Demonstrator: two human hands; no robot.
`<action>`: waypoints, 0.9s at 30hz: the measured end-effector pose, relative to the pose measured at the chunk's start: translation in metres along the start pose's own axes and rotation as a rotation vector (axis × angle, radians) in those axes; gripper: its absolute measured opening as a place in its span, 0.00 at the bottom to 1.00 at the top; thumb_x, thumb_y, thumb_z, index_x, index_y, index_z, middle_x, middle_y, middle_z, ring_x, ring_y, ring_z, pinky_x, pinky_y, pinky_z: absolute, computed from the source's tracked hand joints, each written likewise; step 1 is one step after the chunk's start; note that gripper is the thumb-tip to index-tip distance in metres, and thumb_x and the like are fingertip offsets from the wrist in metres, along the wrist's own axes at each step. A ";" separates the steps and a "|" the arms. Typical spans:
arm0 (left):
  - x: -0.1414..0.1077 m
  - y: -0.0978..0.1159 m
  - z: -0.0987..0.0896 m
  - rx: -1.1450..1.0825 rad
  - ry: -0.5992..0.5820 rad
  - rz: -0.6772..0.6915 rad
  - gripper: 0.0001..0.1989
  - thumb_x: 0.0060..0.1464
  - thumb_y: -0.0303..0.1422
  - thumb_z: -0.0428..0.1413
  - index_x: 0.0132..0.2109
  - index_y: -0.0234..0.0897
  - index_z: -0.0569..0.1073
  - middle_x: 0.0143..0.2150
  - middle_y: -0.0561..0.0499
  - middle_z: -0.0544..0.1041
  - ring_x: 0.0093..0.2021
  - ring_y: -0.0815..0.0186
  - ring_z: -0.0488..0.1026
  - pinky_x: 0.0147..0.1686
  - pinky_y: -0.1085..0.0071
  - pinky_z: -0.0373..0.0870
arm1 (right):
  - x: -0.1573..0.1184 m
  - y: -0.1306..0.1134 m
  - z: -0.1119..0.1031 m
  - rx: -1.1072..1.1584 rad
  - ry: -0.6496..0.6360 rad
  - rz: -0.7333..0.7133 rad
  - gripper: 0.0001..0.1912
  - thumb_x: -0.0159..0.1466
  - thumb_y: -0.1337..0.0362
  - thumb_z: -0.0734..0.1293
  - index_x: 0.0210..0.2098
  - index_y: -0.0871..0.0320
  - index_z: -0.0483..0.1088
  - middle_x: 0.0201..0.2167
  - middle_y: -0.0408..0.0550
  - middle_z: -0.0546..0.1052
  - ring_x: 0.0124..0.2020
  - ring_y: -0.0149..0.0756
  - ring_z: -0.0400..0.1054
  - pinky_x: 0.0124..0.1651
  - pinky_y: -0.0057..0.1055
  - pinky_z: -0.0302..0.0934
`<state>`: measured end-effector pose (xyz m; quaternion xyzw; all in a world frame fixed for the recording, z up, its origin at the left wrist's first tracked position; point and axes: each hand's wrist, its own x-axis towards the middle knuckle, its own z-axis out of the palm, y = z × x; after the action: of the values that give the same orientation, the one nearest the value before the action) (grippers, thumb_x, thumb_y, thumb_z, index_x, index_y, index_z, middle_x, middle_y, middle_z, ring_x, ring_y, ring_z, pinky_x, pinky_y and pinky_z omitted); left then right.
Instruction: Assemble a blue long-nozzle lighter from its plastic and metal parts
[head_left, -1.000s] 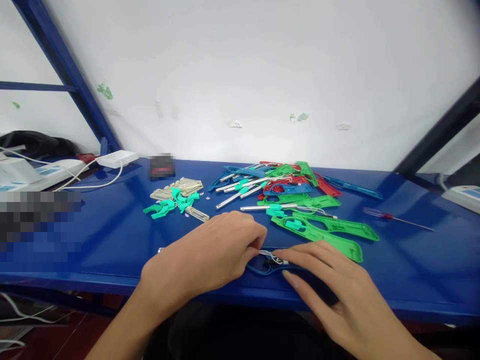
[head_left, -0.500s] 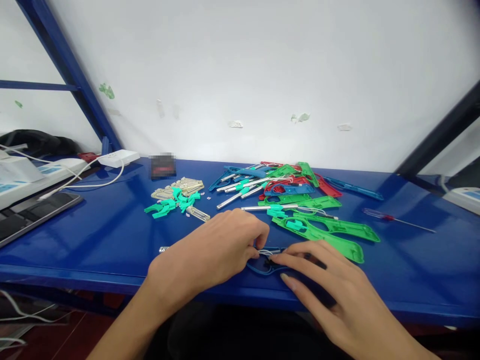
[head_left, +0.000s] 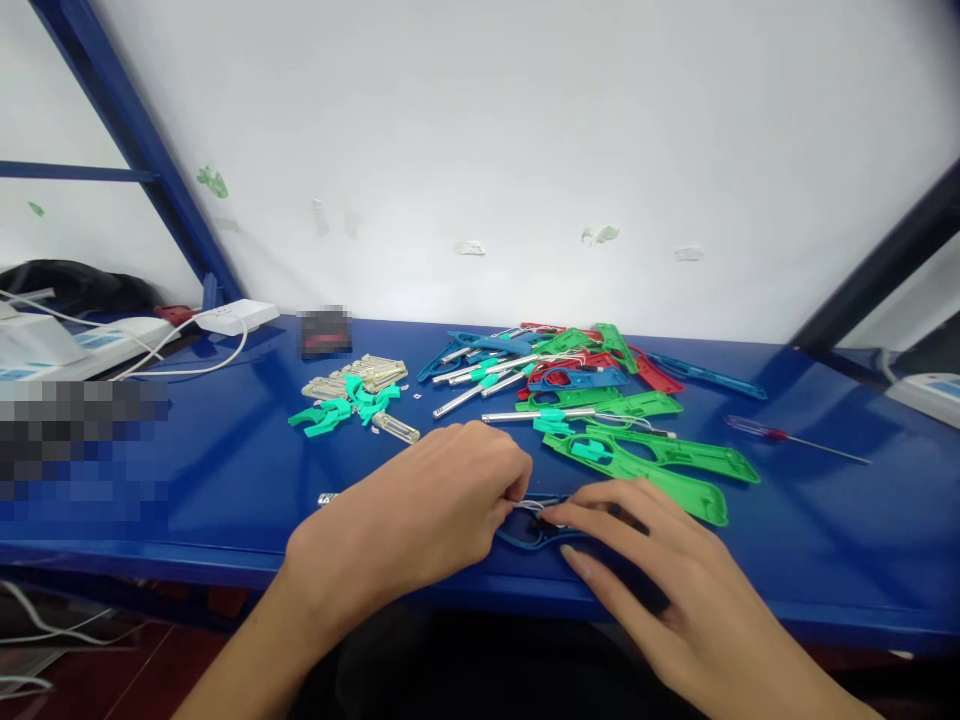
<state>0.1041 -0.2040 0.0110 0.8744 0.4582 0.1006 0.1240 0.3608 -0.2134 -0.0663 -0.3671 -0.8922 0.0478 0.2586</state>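
Blue casing holds white wires.

The table is deep blue. At 12 o'clock, the wall is white with green patches. At 4, plastic shells are bright green; near 8, clips are minty green.

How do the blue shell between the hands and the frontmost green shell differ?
The blue shell has white wires over it; the green shell has a mint-green clip on it.
The blue shell is partly covered by the left hand and right hand; the green shell lies untouched.
The blue shell is nearer the front edge; the green shell is farther back.
Both are on the blue table.
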 end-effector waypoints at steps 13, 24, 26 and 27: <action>0.000 0.001 0.000 0.005 0.023 0.000 0.14 0.66 0.21 0.51 0.39 0.44 0.77 0.40 0.52 0.82 0.42 0.58 0.78 0.44 0.63 0.70 | 0.001 0.001 -0.002 0.006 -0.005 -0.007 0.19 0.78 0.59 0.65 0.67 0.39 0.69 0.55 0.46 0.79 0.56 0.42 0.75 0.55 0.43 0.74; -0.001 -0.002 -0.002 -0.038 -0.002 0.009 0.13 0.67 0.22 0.49 0.41 0.42 0.76 0.42 0.51 0.81 0.45 0.57 0.77 0.45 0.61 0.70 | -0.002 -0.002 -0.002 0.017 0.011 0.002 0.19 0.78 0.61 0.65 0.65 0.38 0.70 0.55 0.45 0.79 0.55 0.43 0.75 0.56 0.45 0.74; -0.002 -0.002 -0.003 -0.054 0.007 0.010 0.13 0.67 0.22 0.49 0.42 0.43 0.76 0.43 0.51 0.82 0.46 0.57 0.77 0.45 0.61 0.70 | -0.002 -0.002 -0.002 0.024 0.008 0.005 0.18 0.78 0.61 0.65 0.65 0.38 0.70 0.55 0.44 0.79 0.55 0.43 0.75 0.55 0.44 0.74; -0.002 -0.002 -0.003 -0.057 0.009 0.006 0.14 0.67 0.22 0.49 0.42 0.44 0.76 0.43 0.51 0.81 0.46 0.57 0.76 0.45 0.61 0.70 | -0.002 -0.002 -0.002 0.026 0.005 0.008 0.18 0.78 0.60 0.65 0.65 0.38 0.70 0.55 0.44 0.79 0.55 0.43 0.75 0.55 0.44 0.74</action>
<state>0.1003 -0.2038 0.0133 0.8715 0.4528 0.1178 0.1465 0.3615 -0.2164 -0.0644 -0.3676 -0.8894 0.0595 0.2653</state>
